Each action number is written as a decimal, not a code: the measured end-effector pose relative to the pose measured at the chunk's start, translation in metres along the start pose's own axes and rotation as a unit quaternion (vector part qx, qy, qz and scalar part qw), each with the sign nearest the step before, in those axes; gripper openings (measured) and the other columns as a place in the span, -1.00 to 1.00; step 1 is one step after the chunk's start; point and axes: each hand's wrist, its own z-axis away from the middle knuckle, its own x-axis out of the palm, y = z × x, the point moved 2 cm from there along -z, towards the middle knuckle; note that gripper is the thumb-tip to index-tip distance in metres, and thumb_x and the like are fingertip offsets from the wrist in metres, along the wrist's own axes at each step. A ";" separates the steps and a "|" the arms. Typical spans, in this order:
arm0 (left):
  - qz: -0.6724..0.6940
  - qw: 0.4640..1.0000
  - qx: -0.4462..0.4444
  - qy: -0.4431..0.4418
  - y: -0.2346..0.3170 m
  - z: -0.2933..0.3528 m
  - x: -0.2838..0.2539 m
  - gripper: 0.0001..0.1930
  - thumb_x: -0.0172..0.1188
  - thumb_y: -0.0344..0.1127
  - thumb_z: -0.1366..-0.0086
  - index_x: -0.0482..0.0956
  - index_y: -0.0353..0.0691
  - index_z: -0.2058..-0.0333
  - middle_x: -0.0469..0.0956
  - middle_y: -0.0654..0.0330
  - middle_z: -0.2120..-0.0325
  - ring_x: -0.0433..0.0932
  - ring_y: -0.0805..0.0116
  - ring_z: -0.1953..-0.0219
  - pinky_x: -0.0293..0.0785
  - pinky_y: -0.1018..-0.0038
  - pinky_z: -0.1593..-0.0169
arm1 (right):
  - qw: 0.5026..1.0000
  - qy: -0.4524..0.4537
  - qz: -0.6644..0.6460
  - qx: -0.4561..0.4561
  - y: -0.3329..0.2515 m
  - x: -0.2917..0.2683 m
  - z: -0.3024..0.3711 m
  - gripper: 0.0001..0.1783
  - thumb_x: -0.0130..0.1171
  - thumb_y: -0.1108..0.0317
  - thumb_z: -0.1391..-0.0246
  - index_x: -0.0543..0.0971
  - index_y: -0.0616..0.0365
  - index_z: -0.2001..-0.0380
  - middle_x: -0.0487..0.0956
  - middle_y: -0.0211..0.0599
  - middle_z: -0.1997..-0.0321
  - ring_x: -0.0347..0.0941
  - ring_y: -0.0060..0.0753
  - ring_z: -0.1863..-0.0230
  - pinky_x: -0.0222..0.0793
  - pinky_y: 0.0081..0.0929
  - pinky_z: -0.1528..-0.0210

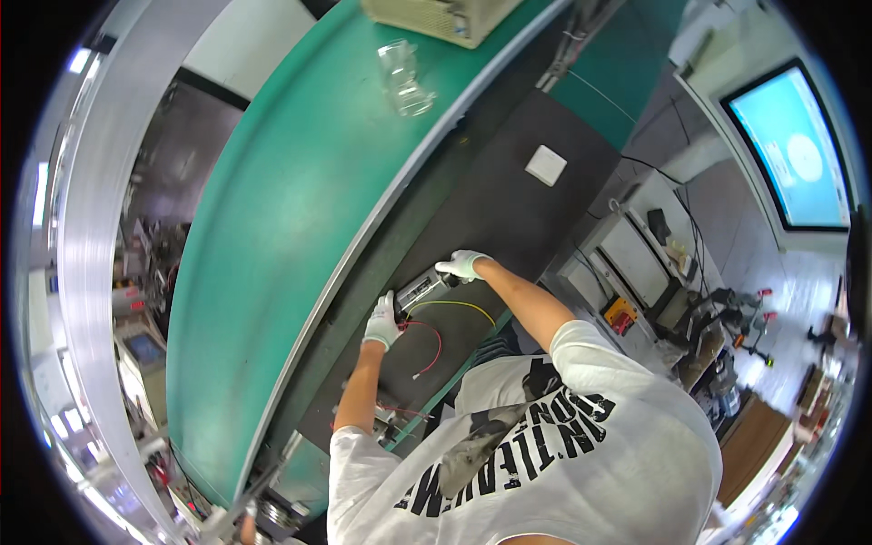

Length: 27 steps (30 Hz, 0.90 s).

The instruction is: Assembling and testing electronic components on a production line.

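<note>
A silver-grey metal cylinder (420,291) with a printed label lies slantwise over the dark work mat (504,204). It looks like a small motor, but its exact kind is not plain. My left hand (382,323), in a white glove, closes around its lower left end. At the upper right end, beside a black part, the fingers of my gloved right hand (463,264) grip it. From near the left end, a yellow wire (470,304) curves off to the right. A red wire (440,343) loops down onto the mat, its tip bare of any connector I can make out.
A green conveyor belt (263,263) runs along the left behind a metal rail. On it are a clear plastic piece (405,80) and a beige crate (459,20). A white square block (546,165) lies on the mat. To the right stands a lit monitor (792,150).
</note>
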 end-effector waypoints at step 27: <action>-0.281 0.717 0.634 -0.071 0.664 -0.051 0.174 -0.24 0.49 -0.26 0.18 0.36 -0.33 -0.03 0.40 -0.06 0.11 0.45 -0.06 0.09 0.47 0.18 -0.02 | 0.628 0.655 -0.411 0.091 0.408 0.000 0.566 -0.45 0.24 -0.18 -0.12 0.63 0.15 0.22 0.56 -0.39 0.46 0.49 -0.49 0.51 0.38 -0.45 0.42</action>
